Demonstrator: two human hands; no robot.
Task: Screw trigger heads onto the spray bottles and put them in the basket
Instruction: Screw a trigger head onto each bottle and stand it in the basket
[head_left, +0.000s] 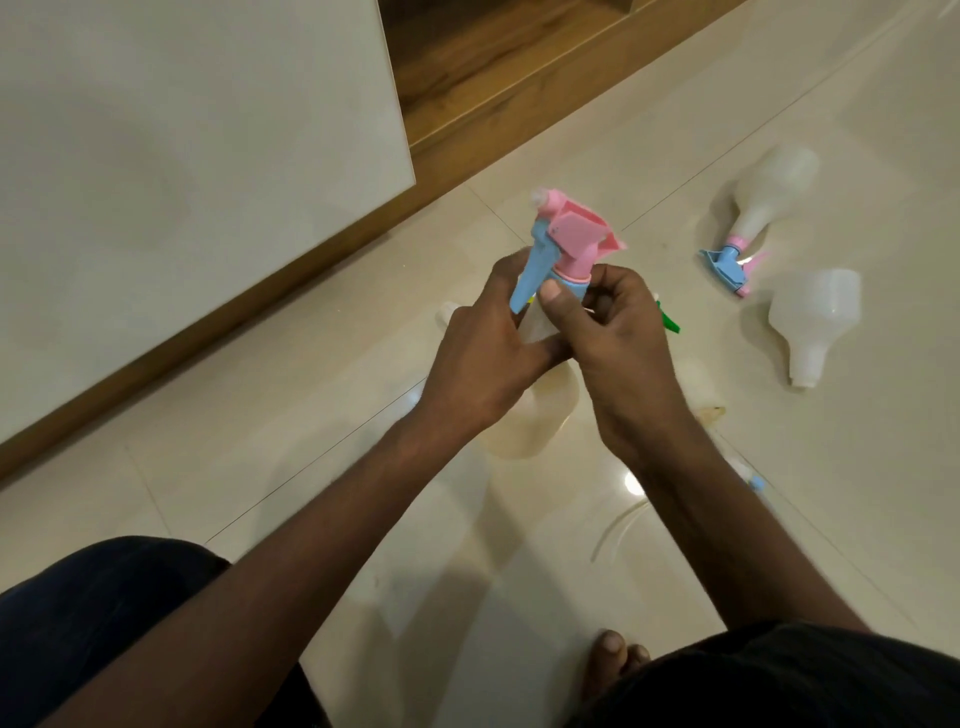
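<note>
Threading the pink-and-blue trigger head (563, 236) onto the translucent bottle (535, 410): your left hand (485, 358) is clamped around the bottle's neck, your right hand (608, 332) pinches the pink collar between thumb and fingers. Keep the head square to the neck, turn only the collar, stop when snug. The bottle hangs below both hands, above the tiled floor (291, 395). Basket not in view.

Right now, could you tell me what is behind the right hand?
A green trigger head pokes out past the right hand, lying on the floor. The hand covers most of it, so I cannot tell whether a bottle is attached.
</note>
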